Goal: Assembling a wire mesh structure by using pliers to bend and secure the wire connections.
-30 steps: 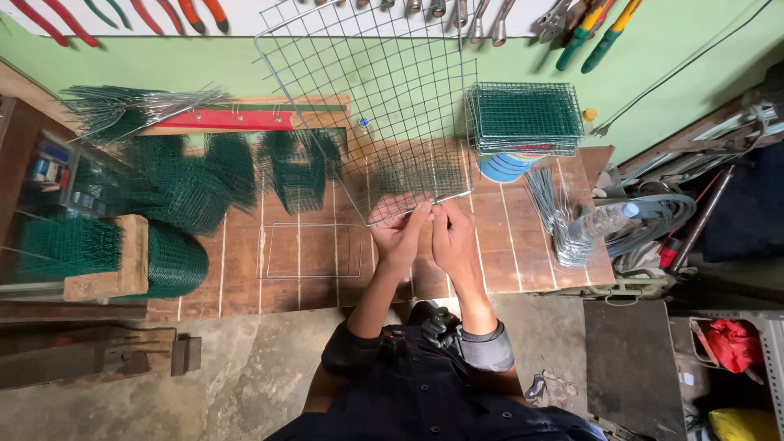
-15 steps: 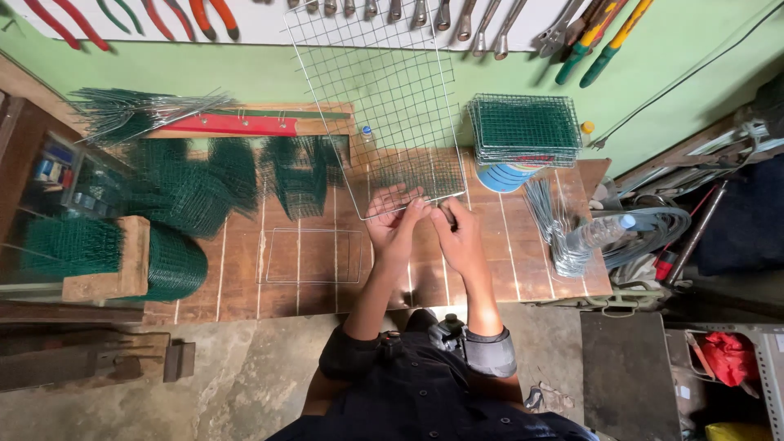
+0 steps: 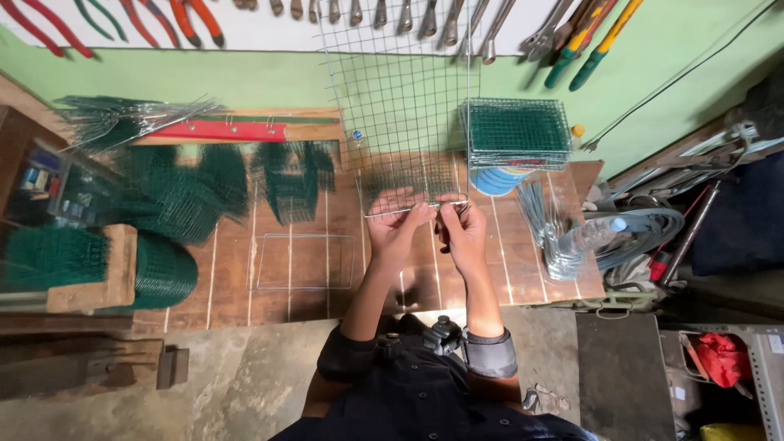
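Head view is showing left hand and right hand pinching closed on near edge of wire mesh panel over tiled workbench, likely light, springy, sharp-ended, best gripped along rim wire.

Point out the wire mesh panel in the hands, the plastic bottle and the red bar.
wire mesh panel (image 3: 400,106), head view, middle of the grid
plastic bottle (image 3: 590,235), head view, its body
red bar (image 3: 219,131), head view, mid-length

Top of the wire mesh panel and hanging pliers beyond the upper edge.
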